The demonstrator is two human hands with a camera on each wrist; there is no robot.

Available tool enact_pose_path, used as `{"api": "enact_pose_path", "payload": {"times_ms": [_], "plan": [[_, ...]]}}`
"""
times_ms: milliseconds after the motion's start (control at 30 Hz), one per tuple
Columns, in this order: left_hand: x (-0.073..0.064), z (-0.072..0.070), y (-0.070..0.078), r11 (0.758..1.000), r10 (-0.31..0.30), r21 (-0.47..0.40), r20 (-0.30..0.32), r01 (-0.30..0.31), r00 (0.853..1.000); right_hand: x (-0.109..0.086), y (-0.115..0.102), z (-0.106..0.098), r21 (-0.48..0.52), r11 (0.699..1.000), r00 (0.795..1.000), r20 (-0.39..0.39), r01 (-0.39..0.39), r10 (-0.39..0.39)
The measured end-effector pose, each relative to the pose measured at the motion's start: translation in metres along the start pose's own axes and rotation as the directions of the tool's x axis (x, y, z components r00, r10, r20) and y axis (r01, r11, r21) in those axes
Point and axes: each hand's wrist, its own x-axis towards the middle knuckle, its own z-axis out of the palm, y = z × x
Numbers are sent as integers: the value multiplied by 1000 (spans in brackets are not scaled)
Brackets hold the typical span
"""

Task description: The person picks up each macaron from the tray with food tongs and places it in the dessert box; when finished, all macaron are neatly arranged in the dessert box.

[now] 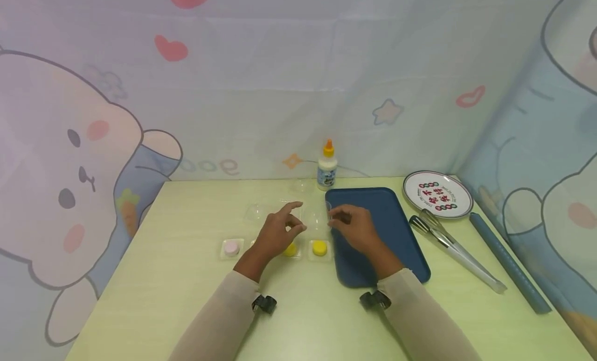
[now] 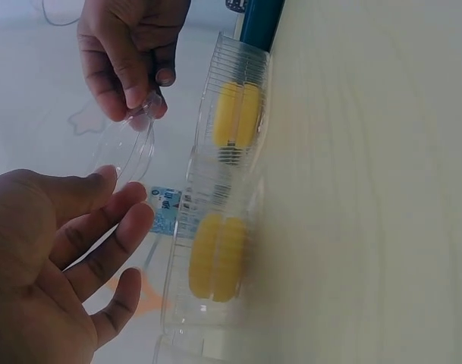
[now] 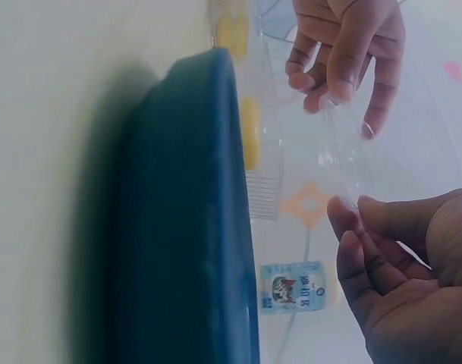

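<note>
Between both hands, raised over the table, is a clear plastic lid (image 3: 341, 152). My left hand (image 1: 279, 230) pinches its left edge between thumb and fingertips, with the index finger stretched out past it. Thumb and fingers of my right hand (image 1: 355, 227) pinch the opposite edge, close over the tray's left side. Below the hands, a yellow macaron (image 1: 319, 248) sits in a small clear plastic base on the table. Beside it, another yellow macaron (image 2: 217, 258) in a clear base is partly hidden by my left hand in the head view.
A pink macaron (image 1: 231, 247) in a clear base lies left. More clear lids (image 1: 256, 212) lie behind the hands, near a white bottle (image 1: 327, 170) with an orange tip. Right are a blue tray (image 1: 382, 247), printed plate (image 1: 438, 194), metal tongs (image 1: 459, 251) and blue-grey bar (image 1: 510, 262).
</note>
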Motion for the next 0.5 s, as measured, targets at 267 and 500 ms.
{"api": "enact_pose_path", "payload": {"times_ms": [267,500], "plan": [[-1,0,-3,998,64,8,-21,-64,998,-4,1,-2,138,990,1000,3,-1,0],[0,2,-6,997,76,-12,-15,-77,997,-5,1,-2,139,990,1000,20,-20,17]]}}
